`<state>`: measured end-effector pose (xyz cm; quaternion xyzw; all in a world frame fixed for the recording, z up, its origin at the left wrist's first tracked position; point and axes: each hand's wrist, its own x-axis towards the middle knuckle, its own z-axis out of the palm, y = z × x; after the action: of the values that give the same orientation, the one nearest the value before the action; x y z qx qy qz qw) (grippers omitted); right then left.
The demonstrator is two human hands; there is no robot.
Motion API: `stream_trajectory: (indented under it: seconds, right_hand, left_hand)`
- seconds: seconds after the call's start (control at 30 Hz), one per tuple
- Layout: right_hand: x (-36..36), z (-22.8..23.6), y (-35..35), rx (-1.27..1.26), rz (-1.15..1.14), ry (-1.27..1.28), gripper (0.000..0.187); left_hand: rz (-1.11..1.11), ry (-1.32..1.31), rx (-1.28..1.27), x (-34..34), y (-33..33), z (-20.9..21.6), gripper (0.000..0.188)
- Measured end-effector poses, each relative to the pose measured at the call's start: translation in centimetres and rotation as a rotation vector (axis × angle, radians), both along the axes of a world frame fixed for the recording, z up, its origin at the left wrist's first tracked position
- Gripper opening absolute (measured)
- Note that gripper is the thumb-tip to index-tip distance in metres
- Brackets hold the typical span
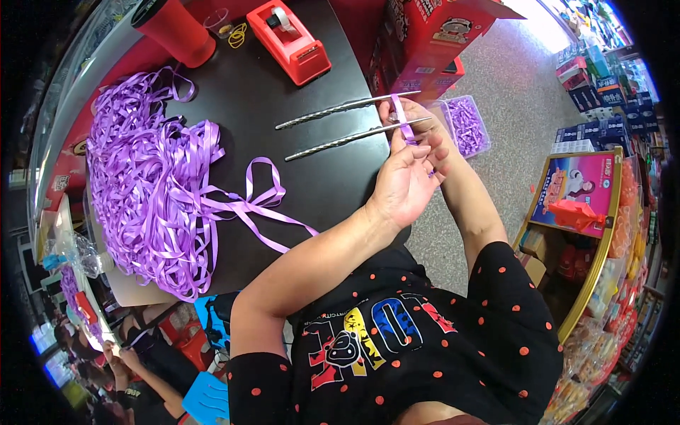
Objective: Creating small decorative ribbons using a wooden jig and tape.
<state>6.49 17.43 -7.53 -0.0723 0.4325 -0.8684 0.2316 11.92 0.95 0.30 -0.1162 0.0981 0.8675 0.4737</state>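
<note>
Two slim metal rods [333, 142] with spiral-patterned shafts lie side by side, jutting past the table's right edge. A purple ribbon [401, 117] spans both rods near their right ends. Just below, my left hand [407, 183] is palm up with curled fingers, its thumb and fingers closed at the ribbon's lower part; a small purple bit shows between the fingers. My right hand [418, 113] is beyond the rods, its fingers gripping at the ribbon, partly hidden by the rods and the ribbon. A big tangled heap of purple ribbon [152, 191] covers the table's left side, loose loops trailing right.
On the dark table [248, 92] stand a red tape dispenser [297, 53], a red cup [173, 32] and yellow rubber bands [238, 35]. A clear box of purple pieces [466, 126] sits beyond my right arm, near red cartons [432, 42]. Another person's hands [120, 358] show lower left.
</note>
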Motion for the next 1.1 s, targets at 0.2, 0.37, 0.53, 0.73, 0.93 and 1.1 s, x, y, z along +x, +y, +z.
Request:
stream_trajectory:
  seconds: [0.2,0.37,0.53,0.73,0.93,1.1]
  right_hand:
    - [-0.8,-0.3,1.1,0.127,-0.001,0.021,0.031]
    - [-0.4,3.7,2.5,0.313,0.027,-0.131,0.025]
    - [-0.9,6.0,2.4,0.553,0.063,-0.200,0.015]
    - [-0.1,6.4,1.9,0.464,-0.011,-0.343,0.013]
    - [0.3,6.5,1.2,0.450,-0.098,-0.370,0.006]
    - [1.2,7.6,1.0,0.496,-0.198,-0.380,0.005]
  left_hand:
    - [-0.008,0.031,-0.032,0.0,-0.1,-0.2,0.052]
    - [-0.005,0.080,-0.073,0.0,0.0,-0.2,0.053]
    - [0.050,0.109,-0.089,0.1,0.0,0.0,0.041]
    - [0.060,0.167,-0.144,0.1,0.0,0.0,0.038]
    - [0.072,0.223,-0.177,0.4,-0.1,0.5,0.042]
    - [0.051,0.235,-0.214,0.8,0.0,1.0,0.055]
